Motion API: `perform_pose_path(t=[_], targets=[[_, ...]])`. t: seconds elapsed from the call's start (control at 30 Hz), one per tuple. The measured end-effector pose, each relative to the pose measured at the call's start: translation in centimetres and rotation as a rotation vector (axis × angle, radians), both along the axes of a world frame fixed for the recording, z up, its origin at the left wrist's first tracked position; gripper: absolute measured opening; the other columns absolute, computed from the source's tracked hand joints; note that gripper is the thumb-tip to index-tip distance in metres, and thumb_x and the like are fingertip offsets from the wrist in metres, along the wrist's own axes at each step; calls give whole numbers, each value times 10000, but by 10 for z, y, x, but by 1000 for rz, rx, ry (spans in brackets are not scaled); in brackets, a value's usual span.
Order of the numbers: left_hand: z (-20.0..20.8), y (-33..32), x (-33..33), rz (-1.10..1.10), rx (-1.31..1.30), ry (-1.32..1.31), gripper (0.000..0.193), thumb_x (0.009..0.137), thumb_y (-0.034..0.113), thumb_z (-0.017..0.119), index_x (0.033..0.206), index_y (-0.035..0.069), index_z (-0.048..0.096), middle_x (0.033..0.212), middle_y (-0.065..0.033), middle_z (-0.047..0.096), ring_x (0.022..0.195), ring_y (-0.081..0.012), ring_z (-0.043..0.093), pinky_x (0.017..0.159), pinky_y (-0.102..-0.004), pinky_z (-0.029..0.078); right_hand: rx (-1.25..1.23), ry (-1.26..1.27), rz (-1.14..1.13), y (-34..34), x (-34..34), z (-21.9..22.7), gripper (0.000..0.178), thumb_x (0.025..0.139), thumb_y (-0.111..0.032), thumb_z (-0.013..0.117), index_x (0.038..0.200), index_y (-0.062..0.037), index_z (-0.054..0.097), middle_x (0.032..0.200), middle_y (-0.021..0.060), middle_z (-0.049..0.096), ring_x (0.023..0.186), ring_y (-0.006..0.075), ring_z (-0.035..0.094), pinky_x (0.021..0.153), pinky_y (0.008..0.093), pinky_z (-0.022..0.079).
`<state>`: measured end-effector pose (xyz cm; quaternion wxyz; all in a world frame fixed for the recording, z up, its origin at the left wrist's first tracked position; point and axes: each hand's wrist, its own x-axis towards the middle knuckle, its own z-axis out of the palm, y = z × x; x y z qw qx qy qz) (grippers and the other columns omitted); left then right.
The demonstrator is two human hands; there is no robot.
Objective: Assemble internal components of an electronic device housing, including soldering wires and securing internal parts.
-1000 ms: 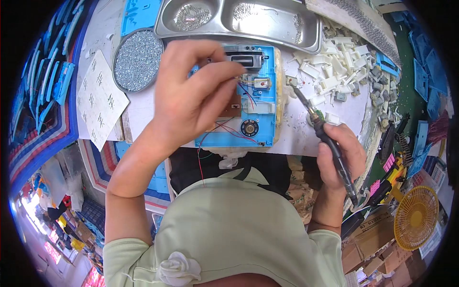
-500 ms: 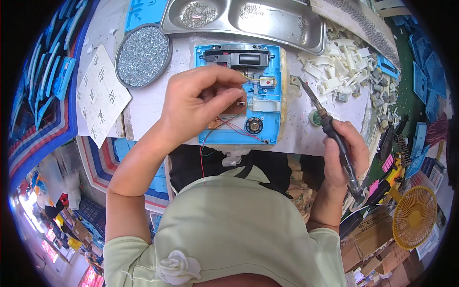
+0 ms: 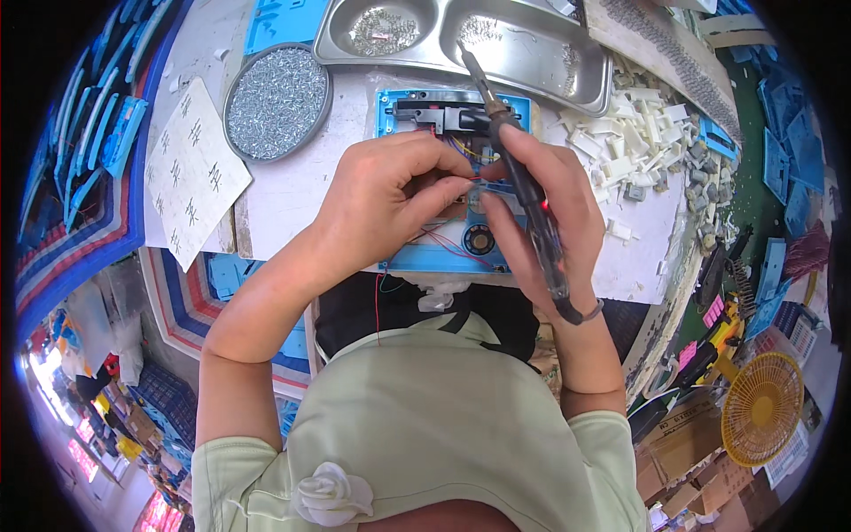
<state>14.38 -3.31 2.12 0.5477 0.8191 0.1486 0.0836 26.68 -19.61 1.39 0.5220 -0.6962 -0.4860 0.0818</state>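
Note:
A blue plastic housing (image 3: 417,259) lies on the table before me, with a black part (image 3: 434,115) along its far side, a round speaker (image 3: 479,238) and thin loose wires (image 3: 443,238). Over its middle my left hand (image 3: 394,191) is closed, thumb and forefinger pinching a thin red wire (image 3: 475,179). My right hand (image 3: 554,208) holds a soldering iron (image 3: 532,204) against the palm, its metal tip pointing up and away from the housing. The right thumb and forefinger reach to the left fingertips at the wire; the exact contact there is partly hidden.
Behind the housing stands a metal tray (image 3: 425,55) with small metal parts. A round dish (image 3: 277,102) of screws and a printed paper sheet (image 3: 197,173) lie left. White plastic pieces (image 3: 634,133) and small motors (image 3: 694,186) are heaped right. A yellow fan (image 3: 762,408) stands lower right.
My right hand has come left from beside the housing to meet my left hand over it, bringing the soldering iron along. The left hand has shifted slightly right.

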Motion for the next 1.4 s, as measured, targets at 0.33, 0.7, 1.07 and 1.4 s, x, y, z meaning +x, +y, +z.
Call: perform_pose_path(t=[0.33,0.7,1.07,1.4], targets=[[0,5,-1,12,-2,47,88,913,-4,718,991,-43,705,911,-76,710,789,-132,729,702,-261,591,89,55,-17,17,-1,-4,567,777,127,726,1306,-57,643,1029,136,669,846,250,664,756,320,552],[5,7,-5,80,-115,82,116,902,-11,715,1015,-36,708,937,-89,702,803,-137,710,707,-266,570,67,31,-17,16,-12,-5,482,878,60,655,1342,-68,639,1083,135,629,812,224,648,699,284,531],[-7,10,7,156,361,-245,112,799,14,758,882,-23,693,971,-84,564,804,-180,604,660,-281,502,76,-208,-145,-10,11,6,479,771,-46,841,1214,-5,663,952,134,686,847,298,643,811,396,524],[-11,7,13,227,388,-135,100,746,22,755,787,-27,677,962,-74,556,808,-168,601,658,-275,495,106,-210,72,-37,25,13,292,800,-45,775,1074,-26,675,727,69,602,619,242,521,663,381,453]])
